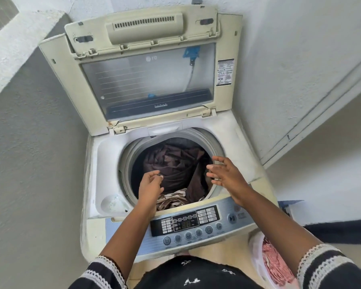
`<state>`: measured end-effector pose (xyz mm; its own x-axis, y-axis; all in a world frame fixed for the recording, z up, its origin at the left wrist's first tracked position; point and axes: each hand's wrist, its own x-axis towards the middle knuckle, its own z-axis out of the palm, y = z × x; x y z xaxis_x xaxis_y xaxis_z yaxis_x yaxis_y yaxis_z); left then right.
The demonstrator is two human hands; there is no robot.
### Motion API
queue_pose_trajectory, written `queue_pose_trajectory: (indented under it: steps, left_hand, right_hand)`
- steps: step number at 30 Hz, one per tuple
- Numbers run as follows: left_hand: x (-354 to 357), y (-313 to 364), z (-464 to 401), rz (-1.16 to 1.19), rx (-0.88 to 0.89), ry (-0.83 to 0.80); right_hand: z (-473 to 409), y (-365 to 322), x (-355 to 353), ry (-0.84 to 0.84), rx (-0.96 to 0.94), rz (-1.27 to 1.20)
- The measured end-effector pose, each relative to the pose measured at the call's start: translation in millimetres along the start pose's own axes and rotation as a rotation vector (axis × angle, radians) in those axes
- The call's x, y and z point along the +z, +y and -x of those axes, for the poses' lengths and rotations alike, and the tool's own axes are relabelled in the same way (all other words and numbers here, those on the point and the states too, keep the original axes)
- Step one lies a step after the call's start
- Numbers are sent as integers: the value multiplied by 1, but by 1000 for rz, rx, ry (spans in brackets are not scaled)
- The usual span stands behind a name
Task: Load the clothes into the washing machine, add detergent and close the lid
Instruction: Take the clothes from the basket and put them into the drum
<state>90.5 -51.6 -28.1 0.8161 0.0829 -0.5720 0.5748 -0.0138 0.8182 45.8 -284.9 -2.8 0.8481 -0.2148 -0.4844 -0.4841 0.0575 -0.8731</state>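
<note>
Our left hand (149,184) hangs loosely curled and empty above the clothes (175,170) in the drum; our right hand (225,172), fingers spread, hovers just right.

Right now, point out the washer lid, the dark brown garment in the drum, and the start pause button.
washer lid (148,80): head view, on its clear window panel.
dark brown garment (175,165): head view, on its bunched middle folds.
start pause button (232,218): head view, on the round button's face.
</note>
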Motion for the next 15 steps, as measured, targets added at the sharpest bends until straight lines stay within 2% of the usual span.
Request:
queue_pose_trajectory:
  steps: [8,15]
  left_hand:
    - [87,8,59,-119,238,-254]
    - [176,-27,148,-266,433,-461]
  right_hand:
    - [59,5,-56,97,-102,-131]
    - [122,31,-145,152,-168,-69]
